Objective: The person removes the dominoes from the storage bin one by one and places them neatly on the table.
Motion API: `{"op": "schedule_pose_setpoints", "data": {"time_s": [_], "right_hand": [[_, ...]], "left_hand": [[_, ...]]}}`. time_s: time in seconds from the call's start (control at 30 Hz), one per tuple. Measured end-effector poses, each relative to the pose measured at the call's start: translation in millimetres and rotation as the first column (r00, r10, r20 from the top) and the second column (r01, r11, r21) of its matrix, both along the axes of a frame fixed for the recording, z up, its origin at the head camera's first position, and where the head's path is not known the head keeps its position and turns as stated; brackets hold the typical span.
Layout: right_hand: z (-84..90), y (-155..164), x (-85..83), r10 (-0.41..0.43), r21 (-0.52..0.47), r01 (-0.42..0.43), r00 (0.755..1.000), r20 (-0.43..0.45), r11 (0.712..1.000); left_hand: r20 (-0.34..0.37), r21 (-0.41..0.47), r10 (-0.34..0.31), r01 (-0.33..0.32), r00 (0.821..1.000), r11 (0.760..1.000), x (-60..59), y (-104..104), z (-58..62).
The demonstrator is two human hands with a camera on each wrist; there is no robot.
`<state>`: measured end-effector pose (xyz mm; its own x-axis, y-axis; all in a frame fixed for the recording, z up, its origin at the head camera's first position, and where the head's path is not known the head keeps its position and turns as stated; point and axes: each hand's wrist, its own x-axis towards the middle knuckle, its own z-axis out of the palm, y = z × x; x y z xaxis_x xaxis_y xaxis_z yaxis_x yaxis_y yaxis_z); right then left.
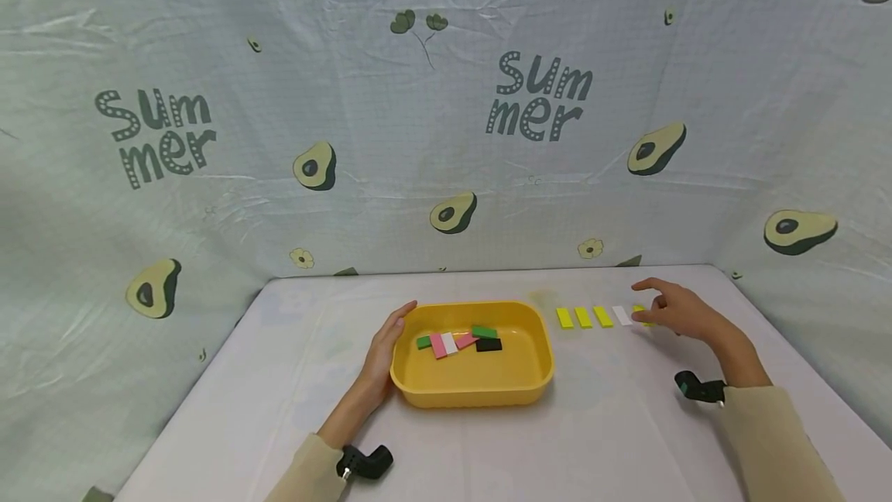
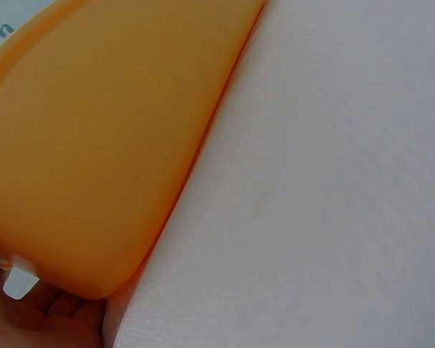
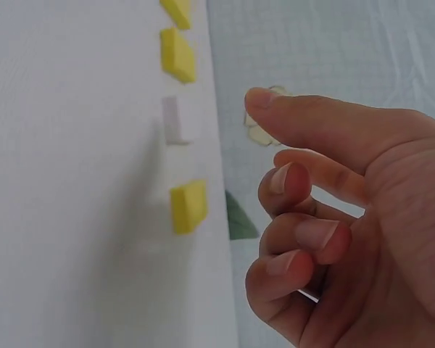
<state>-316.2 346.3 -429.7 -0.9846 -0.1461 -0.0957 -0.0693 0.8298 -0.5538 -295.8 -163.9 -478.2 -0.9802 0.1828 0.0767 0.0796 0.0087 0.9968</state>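
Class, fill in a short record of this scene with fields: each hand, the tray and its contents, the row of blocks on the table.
Left hand: rests against the yellow tray, left side
Right hand: empty, fingers loosely curled, above the row's right end
Tray contents: green, pink, white, black blocks
Row of blocks: yellow, yellow, yellow, white, yellow, right of the tray
Surface: white table

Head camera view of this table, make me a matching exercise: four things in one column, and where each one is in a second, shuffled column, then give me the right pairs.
Things:
1. black block
2. white block
3. left hand
4. right hand

Places:
A. in the row on the table, right of the yellow tray
B. against the tray's left wall
C. lifted over the right end of the row, holding nothing
D. inside the tray, among green and pink blocks

Pairs: 1-D, 2-A, 3-B, 4-C
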Motion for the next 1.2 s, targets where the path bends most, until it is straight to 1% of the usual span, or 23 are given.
{"op": "schedule_pose_setpoints", "data": {"time_s": [0.17,0.37,0.6,0.83,1.0,1.1,1.2], "right_hand": [[10.4,-11,0.4,0.042,-0.018,-0.043,0.998,-0.039,0.999],[23.1,-32,7.7,0.083,-0.025,-0.085,0.993,-0.083,0.996],[36.1,-61,17.3,0.134,-0.026,-0.138,0.982,-0.133,0.990],[44.5,-83,22.9,0.203,0.006,-0.205,0.961,-0.186,0.979],[49.6,-102,25.8,0.239,0.006,-0.242,0.951,-0.198,0.970],[51.5,-115,28.1,0.273,0.010,-0.277,0.938,-0.213,0.961],[52.8,-127,29.7,0.306,0.008,-0.312,0.923,-0.232,0.950]], "left_hand": [[0.004,-0.007,0.004,-0.004,1.000,1.000,0.7,0,0.0],[-0.006,-0.017,-0.003,0.003,1.000,1.000,1.8,-2,-1.2],[-0.007,-0.004,-0.011,0.011,1.000,1.000,2.2,-4,-1.8],[-0.011,-0.005,-0.012,0.012,1.000,1.000,2.5,-2,-0.8],[-0.005,-0.023,-0.004,0.003,1.000,1.000,3.3,-2,-0.7],[-0.005,-0.030,0.000,0.000,1.000,1.000,3.5,-3,-0.9],[-0.009,-0.022,-0.010,0.009,1.000,1.000,3.3,-3,-0.8]]}}
